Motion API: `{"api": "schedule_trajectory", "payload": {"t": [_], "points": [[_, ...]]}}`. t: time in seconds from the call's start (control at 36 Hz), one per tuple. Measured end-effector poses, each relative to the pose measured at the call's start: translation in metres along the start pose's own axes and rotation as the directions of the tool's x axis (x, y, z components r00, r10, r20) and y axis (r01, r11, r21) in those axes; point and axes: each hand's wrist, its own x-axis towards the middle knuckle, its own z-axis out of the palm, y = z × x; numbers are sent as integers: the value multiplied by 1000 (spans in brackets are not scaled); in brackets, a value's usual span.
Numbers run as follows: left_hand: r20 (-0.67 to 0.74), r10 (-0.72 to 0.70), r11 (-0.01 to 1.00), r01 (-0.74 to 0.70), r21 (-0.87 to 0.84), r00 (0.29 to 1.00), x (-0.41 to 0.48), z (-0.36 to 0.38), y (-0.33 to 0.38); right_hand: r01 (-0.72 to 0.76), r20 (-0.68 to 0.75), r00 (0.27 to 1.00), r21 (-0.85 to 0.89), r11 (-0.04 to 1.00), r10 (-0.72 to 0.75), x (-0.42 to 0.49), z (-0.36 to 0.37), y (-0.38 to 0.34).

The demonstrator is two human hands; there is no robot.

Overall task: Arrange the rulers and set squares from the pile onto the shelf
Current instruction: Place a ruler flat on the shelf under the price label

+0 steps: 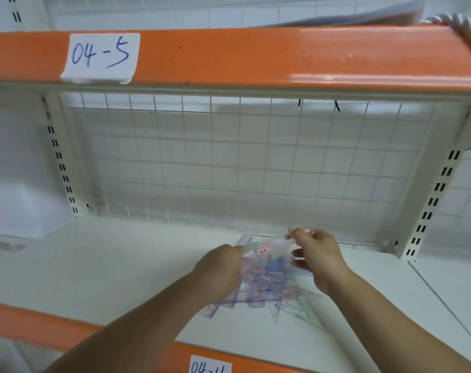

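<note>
A loose pile of clear plastic rulers and set squares (269,289) with pink and blue prints lies on the white shelf (94,270), right of its middle. My left hand (220,267) reaches into the pile's left side, fingers curled round the edges of several pieces; its fingertips are hidden. My right hand (315,254) is at the pile's far right corner and pinches the top edge of a clear piece (280,244), lifted slightly off the pile.
A white wire grid (229,162) backs the shelf. Slotted uprights (59,157) (433,200) stand at both sides. An orange shelf beam (255,55) labelled 04-5 runs overhead, and another orange edge (35,327) fronts this shelf.
</note>
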Motion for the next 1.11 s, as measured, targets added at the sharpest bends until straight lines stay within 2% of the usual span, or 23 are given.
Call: {"api": "schedule_trajectory", "payload": {"t": [0.06, 0.08, 0.11, 0.14, 0.17, 0.19, 0.25, 0.31, 0.39, 0.44, 0.56, 0.69, 0.75, 0.81, 0.83, 0.86, 0.89, 0.92, 0.94, 0.97, 1.0, 1.06, 1.11], "points": [[-2, -26, 988, 26, 154, 1000, 1, 1, -10, 162, -157, 965, -281, 946, -212, 6, -4, 6], [-15, -24, 980, 27, 199, 1000, 2, 1, -14, 276, -149, 911, -470, 838, -384, 7, -7, 9], [-29, -17, 972, 23, 236, 999, 1, 1, -17, 403, -43, 827, -650, 644, -561, 8, -9, 12], [-37, -8, 966, 17, 258, 999, 1, 1, -20, 510, 144, 724, -770, 383, -675, 10, -11, 14], [-37, -1, 962, 11, 272, 999, 1, 1, -22, 581, 329, 631, -801, 147, -703, 11, -12, 17], [-42, 6, 959, 6, 282, 999, 1, 1, -23, 631, 472, 566, -775, -14, -676, 11, -12, 19], [-57, 24, 958, -6, 287, 998, 1, 1, -23, 696, 648, 520, -699, -164, -557, 11, -10, 23], [-55, 40, 956, -22, 293, 998, 0, -2, -21, 691, 700, 549, -687, -224, -457, 6, -5, 23], [-43, 44, 959, -30, 282, 998, -3, -5, -20, 639, 634, 676, -758, -130, -375, 2, 1, 24], [-53, 15, 973, -2, 230, 999, -6, -9, -20, 605, 584, 727, -793, -66, -361, 0, 3, 22], [-114, -39, 978, 62, 200, 993, -9, -14, -26, 553, 518, 779, -833, -2, -352, 2, -2, 22], [-142, -48, 974, 78, 213, 989, -14, -17, -32, 550, 508, 784, -835, 18, -357, 2, -2, 24], [-162, -58, 975, 91, 203, 985, -13, -17, -33, 537, 490, 804, -842, 56, -337, -1, 0, 24], [-182, -126, 982, 148, 114, 975, -12, -18, -33, 501, 427, 842, -845, 187, -330, -4, 3, 23], [-169, -175, 983, 182, 27, 970, -11, -19, -32, 456, 350, 872, -834, 309, -342, -4, 5, 23], [-136, -215, 976, 207, -72, 967, -10, -19, -31, 385, 246, 913, -786, 484, -326, -6, 8, 20], [-94, -238, 961, 220, -168, 967, -9, -20, -29, 283, 145, 957, -663, 693, -252, -8, 12, 18], [-49, -241, 943, 222, -248, 969, -8, -20, -26, 164, 83, 986, -453, 876, -142, -10, 16, 16], [-13, -224, 930, 210, -302, 974, -8, -20, -23, 40, 72, 997, -218, 975, -25, -11, 21, 15], [9, -190, 924, 182, -335, 982, -8, -19, -19, -68, 102, 992, -26, 997, 70, -14, 26, 12], [16, -150, 923, 146, -356, 988, -9, -17, -14, -152, 146, 980, 93, 984, 137, -18, 30, 10], [-5, -102, 940, 95, -327, 995, -11, -15, -4, -255, 213, 954, 210, 944, 210, -24, 40, 6], [-78, -90, 988, 80, -129, 993, -12, -13, 0, -308, 232, 940, 272, 912, 249, -28, 46, 6]]}}
